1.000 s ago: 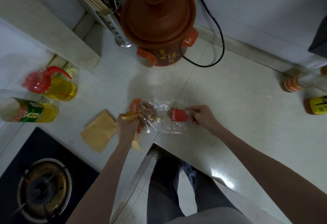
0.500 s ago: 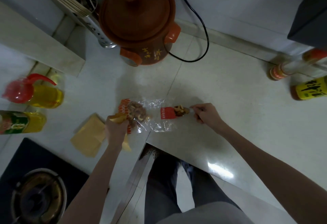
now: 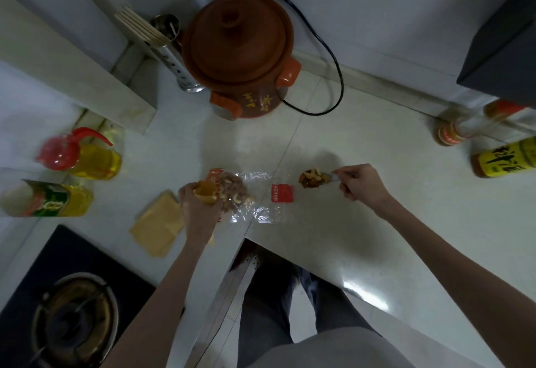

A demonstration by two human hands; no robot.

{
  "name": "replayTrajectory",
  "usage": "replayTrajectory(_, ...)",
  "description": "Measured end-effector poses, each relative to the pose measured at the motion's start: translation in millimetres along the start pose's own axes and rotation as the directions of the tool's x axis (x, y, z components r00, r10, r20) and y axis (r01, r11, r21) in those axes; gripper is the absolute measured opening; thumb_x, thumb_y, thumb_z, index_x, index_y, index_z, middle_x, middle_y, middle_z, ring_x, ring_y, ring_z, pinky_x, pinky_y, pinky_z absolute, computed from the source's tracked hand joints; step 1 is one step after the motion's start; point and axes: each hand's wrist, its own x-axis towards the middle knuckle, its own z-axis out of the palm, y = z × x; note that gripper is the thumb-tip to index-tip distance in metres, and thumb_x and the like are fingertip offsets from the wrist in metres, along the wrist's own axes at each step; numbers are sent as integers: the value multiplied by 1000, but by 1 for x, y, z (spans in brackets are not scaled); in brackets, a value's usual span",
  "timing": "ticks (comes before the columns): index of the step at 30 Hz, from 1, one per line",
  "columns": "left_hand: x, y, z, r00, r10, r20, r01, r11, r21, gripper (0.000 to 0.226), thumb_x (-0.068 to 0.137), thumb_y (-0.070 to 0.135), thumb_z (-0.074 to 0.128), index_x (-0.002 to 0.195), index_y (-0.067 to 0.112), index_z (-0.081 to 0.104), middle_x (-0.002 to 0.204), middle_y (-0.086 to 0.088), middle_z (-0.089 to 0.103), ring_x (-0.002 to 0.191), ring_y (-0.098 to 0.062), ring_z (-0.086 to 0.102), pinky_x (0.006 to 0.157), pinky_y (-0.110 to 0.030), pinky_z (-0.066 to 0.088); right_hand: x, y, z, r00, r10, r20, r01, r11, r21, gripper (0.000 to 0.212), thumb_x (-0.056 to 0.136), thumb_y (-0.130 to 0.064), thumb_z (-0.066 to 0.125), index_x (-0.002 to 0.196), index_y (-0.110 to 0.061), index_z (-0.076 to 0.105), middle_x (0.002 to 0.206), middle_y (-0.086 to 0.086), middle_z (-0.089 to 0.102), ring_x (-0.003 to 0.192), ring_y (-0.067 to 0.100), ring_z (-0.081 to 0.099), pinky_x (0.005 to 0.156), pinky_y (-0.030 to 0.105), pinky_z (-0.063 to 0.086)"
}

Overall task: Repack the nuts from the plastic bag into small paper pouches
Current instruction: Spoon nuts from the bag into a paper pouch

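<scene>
One view only: head camera, worn by you, wide-angle, looking steeply down from above onto the counter [image 3: 348, 193]. Your forearms and legs fill the lower frame; the wall corner sits at top

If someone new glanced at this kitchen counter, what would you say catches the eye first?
Probably the big brown clay cooker at the back of the counter. Next, the right hand holding a spoon heaped with nuts beside the clear bag, while the left hand holds a paper pouch open.
</scene>
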Motion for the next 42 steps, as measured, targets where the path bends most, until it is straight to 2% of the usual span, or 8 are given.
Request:
replayTrajectory(3, -9, 24, -8, 990, 134, 43, -136, 988, 69, 60, 67, 26, 83, 118, 12, 53, 112, -8, 56, 104, -29, 54, 88, -45, 49, -9, -33, -5, 999, -12, 41, 12, 1000, -1, 27, 91, 3, 47, 96, -7, 71, 54, 6, 56, 35, 5, 47, 36, 16, 39)
replayTrajectory(6, -23, 47, -12, 952, 293, 91, -301, 949, 96, 58, 63, 34, 83, 112, 17, 56, 99, 4, 54, 93, -22, 54, 83, -35, 44, -23, -73, -9, 991, -48, 123, 51, 998, -26, 28, 92, 1, 46, 94, -10, 72, 53, 4, 55, 36, 6, 45, 36, 16, 37)
replayTrajectory(10, -42, 68, -12, 901, 421, 107, -433, 891, 135, 41, 66, 10, 77, 101, 17, 58, 95, 3, 60, 92, -23, 56, 87, -34, 43, -45, -124, -13, 970, -111, 214, 123, 992, -43, 27, 95, -3, 46, 91, -8, 73, 52, 2, 52, 36, 6, 42, 39, 16, 37)
replayTrajectory(14, -58, 87, -15, 918, 396, 28, -397, 917, 45, 46, 69, 18, 77, 110, 15, 56, 99, 3, 57, 96, -19, 53, 90, -27, 36, -62, -162, -14, 943, -173, 285, 200, 977, -71, 24, 95, -5, 48, 93, 0, 71, 50, 2, 49, 34, 5, 40, 37, 14, 35)
replayTrajectory(19, -75, 116, -25, 919, 381, -103, -386, 922, -40, 51, 67, 27, 81, 110, 23, 52, 94, 20, 43, 85, 4, 38, 82, -20, 33, -73, -187, -15, 916, -191, 353, 264, 950, -169, 24, 95, -8, 49, 91, -2, 72, 46, -2, 50, 35, 6, 42, 37, 14, 34)
replayTrajectory(24, -81, 129, -28, 882, 417, -221, -428, 904, -1, 53, 63, 24, 83, 108, 14, 58, 99, -1, 62, 88, -8, 43, 83, -24, 38, -80, -203, -12, 906, -205, 370, 302, 927, -225, 24, 95, -8, 49, 91, -1, 71, 48, 1, 51, 35, 8, 42, 37, 16, 33)
replayTrajectory(36, -78, 135, -24, 903, 374, -210, -391, 919, -45, 58, 66, 33, 80, 114, 23, 49, 100, 10, 54, 95, -7, 46, 92, -25, 35, -75, -226, -5, 908, -215, 360, 353, 857, -376, 23, 86, -2, 46, 83, 1, 69, 38, -3, 52, 30, 7, 44, 33, 14, 31)
replayTrajectory(42, -72, 137, -14, 904, 364, -226, -385, 921, -61, 51, 67, 35, 79, 108, 24, 51, 98, 11, 56, 91, -3, 47, 90, -18, 32, -78, -241, 11, 871, -315, 378, 487, 658, -574, 23, 77, -3, 48, 56, -2, 58, 45, 4, 51, 32, 11, 48, 32, 15, 33)
